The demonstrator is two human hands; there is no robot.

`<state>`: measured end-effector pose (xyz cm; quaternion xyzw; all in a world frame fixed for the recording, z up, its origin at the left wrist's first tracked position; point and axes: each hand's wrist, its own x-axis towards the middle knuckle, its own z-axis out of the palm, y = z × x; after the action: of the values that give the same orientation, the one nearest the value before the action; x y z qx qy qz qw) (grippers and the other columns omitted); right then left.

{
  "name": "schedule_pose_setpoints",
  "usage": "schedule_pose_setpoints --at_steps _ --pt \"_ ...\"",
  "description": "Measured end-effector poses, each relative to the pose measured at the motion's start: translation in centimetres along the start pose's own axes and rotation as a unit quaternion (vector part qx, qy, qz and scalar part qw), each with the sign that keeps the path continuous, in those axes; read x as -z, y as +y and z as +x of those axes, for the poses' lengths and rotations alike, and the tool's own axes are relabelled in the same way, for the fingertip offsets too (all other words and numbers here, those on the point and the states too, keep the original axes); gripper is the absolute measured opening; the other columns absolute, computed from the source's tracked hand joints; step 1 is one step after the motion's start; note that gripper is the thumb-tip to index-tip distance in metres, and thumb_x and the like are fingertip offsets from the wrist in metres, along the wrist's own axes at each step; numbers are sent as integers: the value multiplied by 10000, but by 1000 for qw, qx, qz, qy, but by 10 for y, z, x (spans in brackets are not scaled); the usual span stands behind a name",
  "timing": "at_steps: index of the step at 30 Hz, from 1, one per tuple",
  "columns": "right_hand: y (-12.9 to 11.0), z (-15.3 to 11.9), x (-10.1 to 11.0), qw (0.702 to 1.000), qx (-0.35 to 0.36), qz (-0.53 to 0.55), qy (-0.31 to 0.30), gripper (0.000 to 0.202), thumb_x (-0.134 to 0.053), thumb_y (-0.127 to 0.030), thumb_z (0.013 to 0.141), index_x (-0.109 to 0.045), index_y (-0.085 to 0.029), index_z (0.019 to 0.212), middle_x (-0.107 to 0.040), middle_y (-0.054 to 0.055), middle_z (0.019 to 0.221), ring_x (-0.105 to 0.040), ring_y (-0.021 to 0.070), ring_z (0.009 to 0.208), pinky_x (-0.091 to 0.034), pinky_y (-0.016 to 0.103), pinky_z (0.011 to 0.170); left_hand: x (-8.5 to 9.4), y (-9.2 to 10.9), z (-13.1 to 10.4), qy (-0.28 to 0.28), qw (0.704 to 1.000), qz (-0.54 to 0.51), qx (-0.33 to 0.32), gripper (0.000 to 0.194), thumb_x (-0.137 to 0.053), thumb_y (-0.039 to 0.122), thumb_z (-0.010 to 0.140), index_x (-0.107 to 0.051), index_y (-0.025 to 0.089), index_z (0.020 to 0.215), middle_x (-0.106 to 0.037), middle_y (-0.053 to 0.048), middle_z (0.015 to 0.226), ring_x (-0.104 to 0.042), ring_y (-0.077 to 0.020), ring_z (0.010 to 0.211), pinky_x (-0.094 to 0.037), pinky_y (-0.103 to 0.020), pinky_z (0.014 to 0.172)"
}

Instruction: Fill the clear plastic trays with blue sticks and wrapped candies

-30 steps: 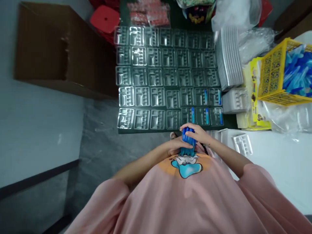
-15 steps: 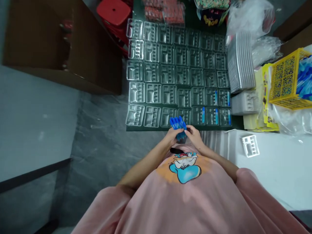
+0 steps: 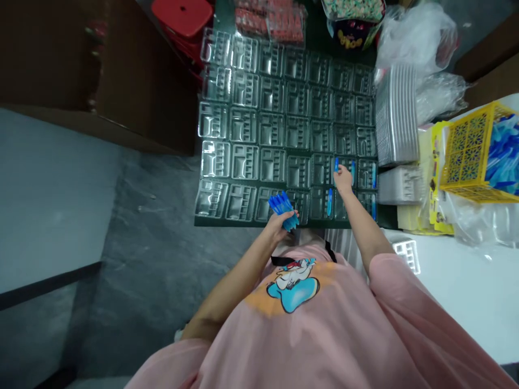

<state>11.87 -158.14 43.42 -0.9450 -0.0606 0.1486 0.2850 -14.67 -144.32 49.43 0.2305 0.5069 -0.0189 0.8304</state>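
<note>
Several slim, pen-shaped blue plastic pieces (image 3: 279, 204) are bunched in the left hand (image 3: 278, 224), whose fingers I see curled round their paler ends, just above the near edge of the counter. I have the right hand (image 3: 344, 178) reaching forward, fingertips pinching one single blue piece (image 3: 336, 165), held lengthwise at the right edge of a tray; whether it touches the plastic I can't tell from here. Around it I count five rows of seven clear moulded plastic trays (image 3: 271, 165) on the dark green counter (image 3: 387, 218). Single pieces lie in a few trays at the near right corner; the right forearm hides part of that corner from me. Right of the rows I see a tall stack of clear trays (image 3: 396, 116), a shorter stack (image 3: 399, 185) nearer, then a yellow openwork plastic basket (image 3: 466, 156) of blue pieces. Beyond the far row lie red packets in clear wrap (image 3: 271, 21); to the left stands a brown cardboard box (image 3: 150, 81).
</note>
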Motion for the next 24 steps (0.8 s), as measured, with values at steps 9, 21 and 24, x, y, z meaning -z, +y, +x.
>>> schedule_pose_setpoints --at_steps 9,21,24 --pt "0 30 -13 998 53 -7 -29 404 -567 -171 775 -620 -98 1168 -656 145 1019 -611 237 961 -447 429 978 -35 -18 21 26 1000 6 -14 344 -837 144 519 -661 127 814 -731 -55 757 -675 -174 670 -553 -298 661" --pt "-14 -86 -23 862 121 262 -417 328 -757 -306 637 -627 -188 914 -645 -24 835 -600 119 693 -494 254 676 -70 -20 54 51 994 -60 -72 292 -835 145 529 -668 111 766 -705 -36 693 -669 -158 654 -519 -263 675" --pt "-16 -78 -30 860 102 286 -410 296 -696 -282 695 -630 -195 969 -666 -11 851 -632 137 748 -508 262 701 -66 -14 54 62 992 -76 -83 307 -830 145 549 -679 115 815 -703 -31 701 -665 -151 653 -515 -255 663"
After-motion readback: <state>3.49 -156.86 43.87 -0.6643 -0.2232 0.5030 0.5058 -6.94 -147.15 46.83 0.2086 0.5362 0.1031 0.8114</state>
